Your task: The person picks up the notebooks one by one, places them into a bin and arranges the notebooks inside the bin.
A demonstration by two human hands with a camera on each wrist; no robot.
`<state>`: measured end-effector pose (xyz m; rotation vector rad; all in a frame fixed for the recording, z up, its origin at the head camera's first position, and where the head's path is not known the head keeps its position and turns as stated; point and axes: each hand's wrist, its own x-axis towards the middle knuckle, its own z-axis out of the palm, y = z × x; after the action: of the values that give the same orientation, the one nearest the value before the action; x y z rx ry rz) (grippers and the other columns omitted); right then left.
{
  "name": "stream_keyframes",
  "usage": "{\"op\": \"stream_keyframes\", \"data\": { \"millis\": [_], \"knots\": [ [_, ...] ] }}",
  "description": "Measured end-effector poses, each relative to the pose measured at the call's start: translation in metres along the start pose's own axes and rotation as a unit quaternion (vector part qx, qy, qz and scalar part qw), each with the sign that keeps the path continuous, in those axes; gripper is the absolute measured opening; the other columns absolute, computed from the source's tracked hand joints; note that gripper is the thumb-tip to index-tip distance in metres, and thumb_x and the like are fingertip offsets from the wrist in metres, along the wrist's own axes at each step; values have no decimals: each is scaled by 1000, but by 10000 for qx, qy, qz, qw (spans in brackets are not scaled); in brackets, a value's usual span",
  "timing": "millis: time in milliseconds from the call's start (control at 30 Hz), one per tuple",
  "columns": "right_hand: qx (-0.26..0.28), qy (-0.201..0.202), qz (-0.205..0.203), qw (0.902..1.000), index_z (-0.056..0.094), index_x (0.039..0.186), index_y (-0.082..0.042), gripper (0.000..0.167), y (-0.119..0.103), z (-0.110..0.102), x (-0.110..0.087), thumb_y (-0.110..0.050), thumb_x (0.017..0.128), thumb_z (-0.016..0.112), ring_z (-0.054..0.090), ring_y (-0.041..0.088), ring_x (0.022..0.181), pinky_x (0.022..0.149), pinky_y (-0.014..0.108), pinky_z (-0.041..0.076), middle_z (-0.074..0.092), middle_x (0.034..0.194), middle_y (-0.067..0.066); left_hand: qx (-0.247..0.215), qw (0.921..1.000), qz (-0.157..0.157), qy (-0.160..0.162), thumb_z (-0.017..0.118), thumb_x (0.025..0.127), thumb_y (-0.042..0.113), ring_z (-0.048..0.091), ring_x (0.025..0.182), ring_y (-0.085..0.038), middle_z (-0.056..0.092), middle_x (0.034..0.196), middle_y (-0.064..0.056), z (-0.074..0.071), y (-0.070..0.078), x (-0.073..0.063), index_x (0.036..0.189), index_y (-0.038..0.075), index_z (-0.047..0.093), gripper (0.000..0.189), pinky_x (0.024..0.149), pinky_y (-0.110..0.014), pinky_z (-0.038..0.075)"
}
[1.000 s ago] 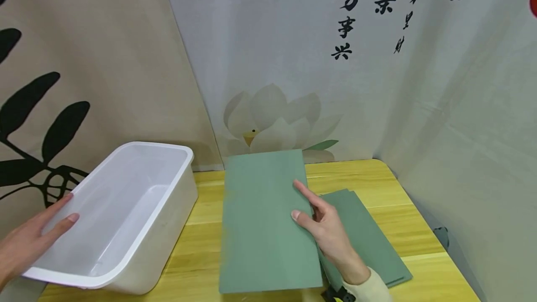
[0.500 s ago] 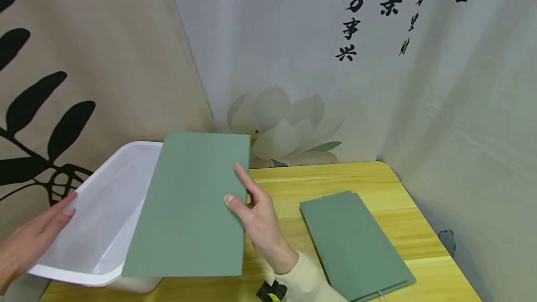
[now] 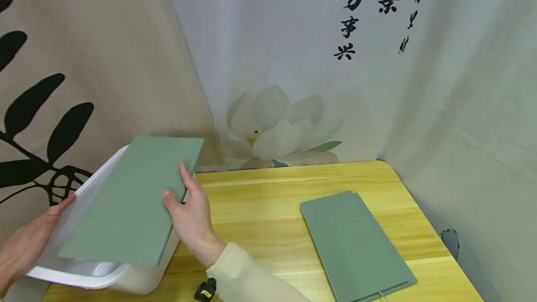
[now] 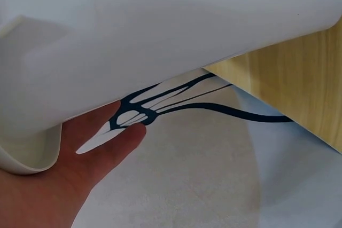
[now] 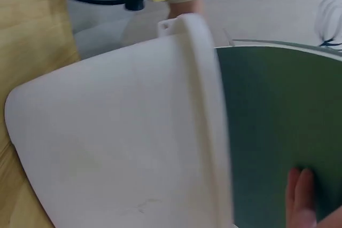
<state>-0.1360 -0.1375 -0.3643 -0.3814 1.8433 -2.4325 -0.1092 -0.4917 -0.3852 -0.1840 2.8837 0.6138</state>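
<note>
A flat green rectangular board (image 3: 134,199) is tilted over the white plastic bin (image 3: 144,278), covering much of its opening. My right hand (image 3: 190,220) grips its right edge, thumb and index finger on the upper face. Beneath it, fingers (image 5: 302,196) press the green underside in the right wrist view. At the bin's left rim, my left hand (image 3: 29,246) holds on. Its fingers lie along the bin's outer side in the left wrist view, where the thumb is hidden. More green boards (image 3: 356,243) lie stacked on the table's right side.
The yellow wood-grain table (image 3: 260,227) ends at a rounded corner at the back right. A small wire-like piece (image 3: 382,296) shows at the stack's near end. Printed curtains (image 3: 285,59) hang behind and beside the table.
My right hand has carried the green board leftward from beside the stack to above the bin, tilting it. The left hand stays at the bin's rim.
</note>
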Motion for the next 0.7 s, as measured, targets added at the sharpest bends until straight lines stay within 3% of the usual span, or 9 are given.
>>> {"op": "stream_keyframes", "data": {
  "millis": [200, 267, 300, 367, 433, 500, 533, 600, 700],
  "knots": [
    [-973, 236, 50, 9950, 47, 157, -24, 62, 15, 26, 15, -15, 99, 67, 46, 8, 137, 112, 24, 41, 49, 153, -5, -405, 9989, -198, -126, -2, 111, 45, 48, 108, -67, 19, 144, -53, 0, 1, -1, 161, 6, -10, 65, 74, -71, 52],
    [-1180, 44, 187, 9928, 45, 158, -24, 64, 19, 30, 19, -14, 98, 67, 55, 3, 122, 111, 22, 41, 48, 155, -6, -495, 9986, -190, -69, -2, 111, 45, 45, 111, -70, 18, 145, -54, 3, -1, 0, 162, 8, -9, 64, 75, -76, 50],
    [-1387, -182, 263, 9898, 43, 159, -23, 67, 19, 31, 21, -15, 98, 68, 53, 4, 126, 112, 22, 39, 44, 159, -5, -530, 9984, -166, -50, -3, 111, 44, 46, 111, -71, 18, 146, -54, 4, -1, 1, 162, 8, -9, 63, 74, -75, 50],
    [-2013, -679, 302, 9767, 37, 162, -23, 72, 15, 32, 21, -19, 97, 68, 53, 6, 128, 110, 22, 41, 31, 167, -2, -536, 9984, -183, -22, -3, 111, 44, 46, 112, -71, 19, 146, -54, 5, 0, 2, 162, 7, -8, 64, 75, -75, 51],
    [-2741, -1134, -45, 9550, 32, 164, -20, 75, 9, 31, 19, -22, 97, 66, 52, 11, 133, 109, 22, 43, 18, 171, 5, -467, 9988, -158, 16, -3, 111, 43, 45, 113, -71, 19, 146, -54, 6, 3, 2, 162, 5, -8, 64, 78, -75, 50],
    [-3381, -1303, -521, 9306, 32, 164, -20, 75, 2, 27, 14, -26, 96, 64, 35, 21, 150, 111, 26, 43, 8, 173, 10, -370, 9992, -174, 35, -2, 111, 42, 46, 113, -71, 20, 145, -54, 6, 7, 0, 161, 3, -8, 64, 78, -74, 52],
    [-3587, -1266, -761, 9217, 33, 163, -20, 72, 0, 24, 10, -27, 98, 62, 34, 22, 150, 111, 28, 43, 7, 173, 10, -288, 9994, -166, 60, -1, 112, 42, 46, 113, -71, 20, 145, -54, 6, 8, 0, 161, 2, -8, 64, 80, -75, 51],
    [-3721, -1177, -1146, 9135, 38, 161, -20, 65, -2, 14, 6, -27, 100, 58, 27, 22, 154, 116, 32, 40, 10, 173, 8, -179, 9997, -132, 82, 0, 112, 41, 42, 115, -72, 17, 146, -53, 5, 10, -2, 160, 0, -8, 64, 84, -79, 46],
    [-3650, -1190, -1275, 9145, 42, 159, -23, 58, -1, -7, -2, -28, 103, 55, 25, 19, 155, 119, 39, 38, 13, 173, 0, -47, 10000, -57, 10, 0, 112, 39, 42, 115, -72, 17, 145, -53, 3, 5, -2, 159, -3, -9, 63, 87, -81, 43]
  ]
}}
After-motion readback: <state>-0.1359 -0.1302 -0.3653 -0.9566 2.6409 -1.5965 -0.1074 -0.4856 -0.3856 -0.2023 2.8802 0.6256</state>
